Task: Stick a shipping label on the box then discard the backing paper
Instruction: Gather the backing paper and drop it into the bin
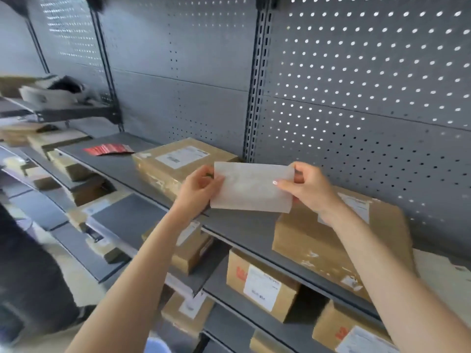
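Two bare forearms reach up and away from the viewer toward a dark grey metal shelf (244,230), and between them a pale, translucent rectangular sheet of paper (252,188) is held up flat, facing the viewer. The left hand (200,186) pinches the sheet's left edge with its fingers curled behind it and its thumb in front, while the right hand (309,189) pinches the right edge the same way. Whether this sheet is the label or its backing cannot be told; no print shows on the side seen. Below the arms, lower shelves carry several small brown cardboard parcels with white labels (261,284). Just behind the right hand a brown cardboard box wrapped in clear tape (318,243) lies on the shelf, a white label partly visible on its top behind the wrist. Behind the left hand and the sheet's left part sits a second taped brown cardboard box with a white printed label on its top (178,161). Further left on the same shelf lies a flat red packet (108,149). At the back rises a grey perforated metal panel (356,85), with light showing through its holes on the right.
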A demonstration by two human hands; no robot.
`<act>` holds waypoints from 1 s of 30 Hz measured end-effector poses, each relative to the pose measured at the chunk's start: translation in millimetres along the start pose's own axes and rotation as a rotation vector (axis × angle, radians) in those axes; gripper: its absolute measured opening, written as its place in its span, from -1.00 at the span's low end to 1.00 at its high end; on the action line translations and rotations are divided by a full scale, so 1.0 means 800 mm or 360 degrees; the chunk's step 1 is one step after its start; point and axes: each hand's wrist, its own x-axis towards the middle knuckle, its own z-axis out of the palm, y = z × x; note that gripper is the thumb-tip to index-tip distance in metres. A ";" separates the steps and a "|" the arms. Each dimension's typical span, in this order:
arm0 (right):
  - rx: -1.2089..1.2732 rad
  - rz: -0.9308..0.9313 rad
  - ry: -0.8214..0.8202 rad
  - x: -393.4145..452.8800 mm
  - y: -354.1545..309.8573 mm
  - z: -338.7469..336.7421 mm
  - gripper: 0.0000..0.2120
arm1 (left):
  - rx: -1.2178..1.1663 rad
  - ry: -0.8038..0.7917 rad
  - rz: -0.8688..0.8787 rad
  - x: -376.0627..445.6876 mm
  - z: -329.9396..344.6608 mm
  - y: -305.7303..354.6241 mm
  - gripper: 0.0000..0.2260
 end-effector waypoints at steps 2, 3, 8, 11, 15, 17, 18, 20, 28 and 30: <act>-0.0001 -0.0040 -0.0059 0.008 -0.018 0.051 -0.85 | -0.0020 0.0097 -0.0049 -0.009 -0.047 -0.022 -0.87; 0.0004 -0.0049 -0.0070 0.010 -0.027 0.074 -0.87 | -0.0012 0.0140 -0.0074 -0.015 -0.067 -0.032 -0.90; -0.0081 -0.0046 -0.0160 0.019 -0.052 0.194 -0.63 | 0.0066 0.0350 -0.0167 -0.047 -0.166 -0.090 -0.97; -0.0048 0.0035 -0.0296 0.019 -0.046 0.265 -0.60 | 0.0075 0.0479 -0.0293 -0.072 -0.205 -0.130 -0.96; 0.0018 0.0160 -0.0531 0.014 -0.015 0.352 -0.63 | 0.0040 0.0591 -0.0524 -0.111 -0.241 -0.196 -0.90; 0.0069 0.0241 -0.0643 0.009 -0.002 0.386 -0.66 | 0.0076 0.0662 -0.0596 -0.128 -0.252 -0.224 -0.90; 0.0095 0.0285 -0.0700 0.007 0.005 0.402 -0.69 | 0.0081 0.0695 -0.0630 -0.136 -0.255 -0.238 -0.90; 0.0134 0.0371 -0.0816 0.003 0.020 0.433 -0.71 | 0.0082 0.0730 -0.0728 -0.153 -0.258 -0.267 -0.88; 0.0083 0.0627 -0.1142 -0.040 0.148 0.556 -0.83 | 0.0024 0.0846 -0.1129 -0.251 -0.233 -0.445 -0.90; 0.0041 0.0692 -0.1132 -0.056 0.196 0.587 -0.79 | -0.0037 0.0858 -0.1212 -0.276 -0.216 -0.493 -0.91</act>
